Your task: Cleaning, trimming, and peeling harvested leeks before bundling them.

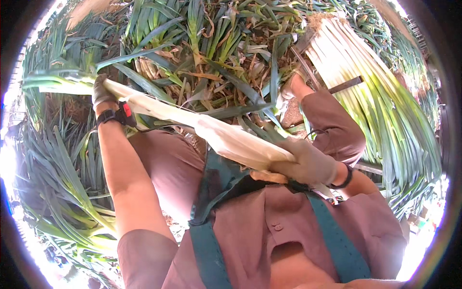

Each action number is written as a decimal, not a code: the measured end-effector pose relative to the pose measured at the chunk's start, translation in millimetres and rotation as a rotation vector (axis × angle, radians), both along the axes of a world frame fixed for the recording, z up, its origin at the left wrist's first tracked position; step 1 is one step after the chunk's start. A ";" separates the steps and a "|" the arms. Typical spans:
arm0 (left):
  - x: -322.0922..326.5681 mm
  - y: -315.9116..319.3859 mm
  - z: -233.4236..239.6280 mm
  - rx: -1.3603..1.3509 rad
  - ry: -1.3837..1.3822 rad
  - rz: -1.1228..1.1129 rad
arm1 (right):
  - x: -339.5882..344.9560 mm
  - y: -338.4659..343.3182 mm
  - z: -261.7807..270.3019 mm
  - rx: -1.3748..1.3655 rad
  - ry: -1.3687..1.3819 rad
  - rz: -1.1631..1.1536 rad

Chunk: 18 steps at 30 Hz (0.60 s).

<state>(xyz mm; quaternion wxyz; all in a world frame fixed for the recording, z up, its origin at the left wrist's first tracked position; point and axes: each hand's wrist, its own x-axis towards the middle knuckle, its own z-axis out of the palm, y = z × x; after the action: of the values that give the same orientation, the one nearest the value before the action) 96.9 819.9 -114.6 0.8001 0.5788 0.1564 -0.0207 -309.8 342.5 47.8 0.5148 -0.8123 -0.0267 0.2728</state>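
Observation:
A long leek stretches slantwise across my lap, its white shank towards the middle and its green leaves off to the left. My gloved left hand is closed around it where the white turns green. Lower right, my gloved right hand grips a broad pale outer leaf sheath, which lies along the leek. Whether the sheath is still joined to the shank cannot be made out. Both wrists carry dark bands, and the left one also has a device with a red part.
Cleaned leeks lie side by side at the right, in a metal frame with upright bars. Uncleaned leeks and loose leaf trimmings cover the ground ahead. More leeks are heaped at my left. My bent legs flank the work.

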 end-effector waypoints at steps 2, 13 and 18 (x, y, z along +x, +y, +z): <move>-1.2 20.6 -11.3 -0.043 0.014 0.029 | -17.4 -7.8 7.2 -0.036 0.016 0.027; -35.5 -2.9 47.4 0.092 -0.049 0.541 | -78.4 -37.7 66.5 -0.016 0.196 -0.532; -61.6 -65.0 98.7 0.129 -0.384 0.425 | -4.7 -17.0 -33.3 -0.894 -0.689 0.186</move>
<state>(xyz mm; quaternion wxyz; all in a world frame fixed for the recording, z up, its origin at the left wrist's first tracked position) 35.3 755.0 -15.9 0.7630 0.5760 0.1210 0.2673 -314.4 325.5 14.5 0.0565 -0.9874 -0.1466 0.0211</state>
